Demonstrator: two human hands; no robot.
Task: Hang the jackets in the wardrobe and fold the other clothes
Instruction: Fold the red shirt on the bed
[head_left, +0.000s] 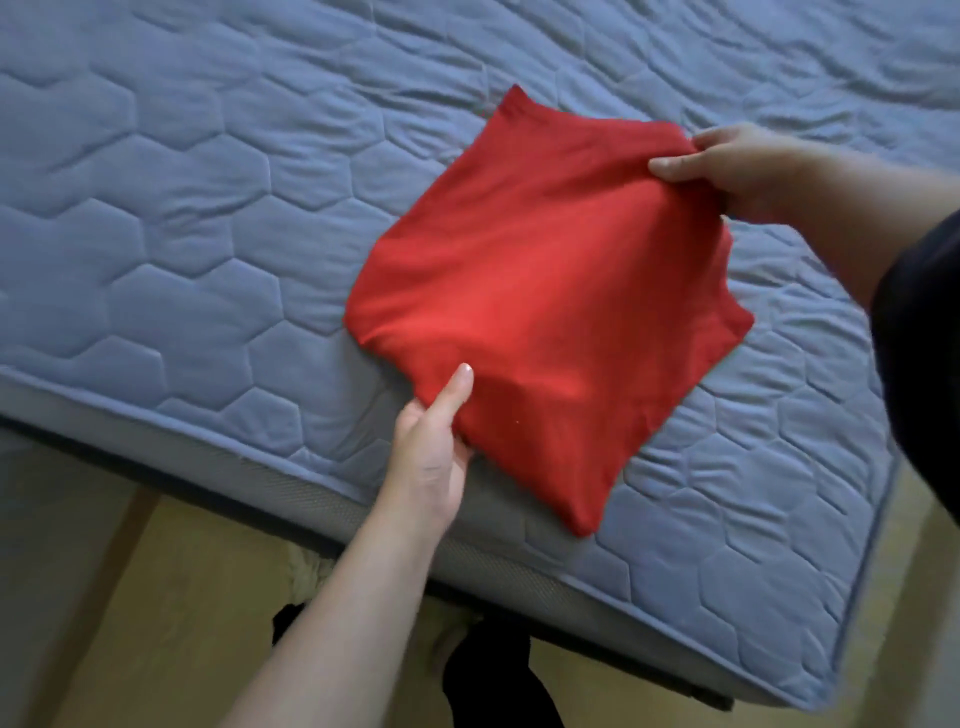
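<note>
A red cloth (545, 291), folded into a square, lies on the blue bed (182, 208) near its edge. The left hand (431, 457) pinches the near side, thumb on top. The right hand (737, 166) pinches the far corner with its fingers (670, 167) curled.

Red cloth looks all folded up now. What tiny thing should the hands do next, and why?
Probably lift it level with both hands and set it aside. The red cloth already lies as a folded square on the mattress, the left hand pinches its near edge and the right hand holds its far corner, so a level lift should keep the folds.
</note>
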